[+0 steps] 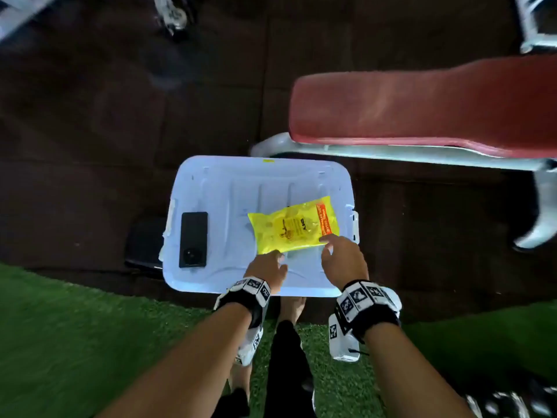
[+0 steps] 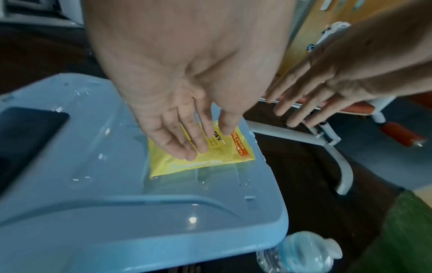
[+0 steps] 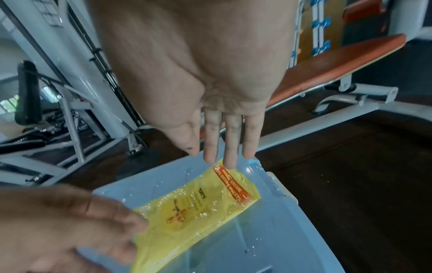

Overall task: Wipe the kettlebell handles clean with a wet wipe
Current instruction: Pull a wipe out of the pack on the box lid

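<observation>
A yellow wet wipe pack (image 1: pixel 294 227) with an orange end strip lies flat on the pale blue lid of a storage bin (image 1: pixel 229 188). My left hand (image 1: pixel 272 260) reaches over the pack's near left corner with straight fingers (image 2: pixel 194 147), and they lie on or just above the pack (image 2: pixel 210 160). My right hand (image 1: pixel 328 242) hovers at the pack's near right edge. Its straight fingers (image 3: pixel 219 157) hang over the orange strip (image 3: pixel 233 186). Neither hand holds anything. No kettlebell is in view.
A black phone (image 1: pixel 193 239) lies on the lid's left side. A red padded bench (image 1: pixel 422 101) on a white frame stands to the right behind the bin. A water bottle (image 2: pixel 301 253) lies beside the bin. Green turf (image 1: pixel 75 342) is underfoot, and gym machine frames (image 3: pixel 70 92) stand beyond.
</observation>
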The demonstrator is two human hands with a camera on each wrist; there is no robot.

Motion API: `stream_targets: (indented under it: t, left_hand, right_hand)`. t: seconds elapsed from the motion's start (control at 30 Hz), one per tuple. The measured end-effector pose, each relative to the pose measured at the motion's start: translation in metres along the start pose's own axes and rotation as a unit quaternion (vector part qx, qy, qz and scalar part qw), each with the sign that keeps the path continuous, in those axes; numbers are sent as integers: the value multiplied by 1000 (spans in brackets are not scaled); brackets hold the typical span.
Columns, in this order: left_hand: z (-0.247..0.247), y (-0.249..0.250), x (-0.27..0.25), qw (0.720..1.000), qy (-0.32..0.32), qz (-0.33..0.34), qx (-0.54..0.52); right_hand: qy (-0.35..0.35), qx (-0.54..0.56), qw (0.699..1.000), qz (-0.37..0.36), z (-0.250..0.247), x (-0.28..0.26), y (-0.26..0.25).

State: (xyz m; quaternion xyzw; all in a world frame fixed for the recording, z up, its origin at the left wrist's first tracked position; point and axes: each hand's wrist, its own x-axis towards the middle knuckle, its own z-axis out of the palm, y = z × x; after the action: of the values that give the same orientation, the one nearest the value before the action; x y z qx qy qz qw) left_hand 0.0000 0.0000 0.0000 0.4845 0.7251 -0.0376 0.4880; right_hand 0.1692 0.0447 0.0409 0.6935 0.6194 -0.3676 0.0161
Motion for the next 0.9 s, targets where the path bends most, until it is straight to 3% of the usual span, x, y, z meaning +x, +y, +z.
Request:
stream_targets:
  t: [0.1, 0.2, 0.4, 0.57, 0.73, 0.83, 0.9]
  left_hand:
    - [12, 18, 54, 995, 50, -46, -66]
    - [21, 42, 98, 990, 61, -84, -96]
    - [41, 63, 160, 989, 64, -134, -21]
    - [38, 46, 147, 983, 113, -147, 6]
    - [30, 6, 106, 965, 217, -116, -92]
    - [30, -14, 100, 958, 199, -112, -172]
    - [31, -21, 100, 964, 165, -108, -181]
  right_hand:
    - [-52, -27, 998, 20, 18, 52, 20]
    - [-79, -50, 995, 32, 28, 89, 33]
    - [-97, -76, 992, 23, 56, 131, 60]
    - [-51, -170, 984, -14, 77, 137, 71]
    - [16, -195, 981, -2, 93, 132, 56]
    - [74, -152, 985, -37, 101, 131, 37]
    - [75, -149, 984, -69, 108, 132, 26]
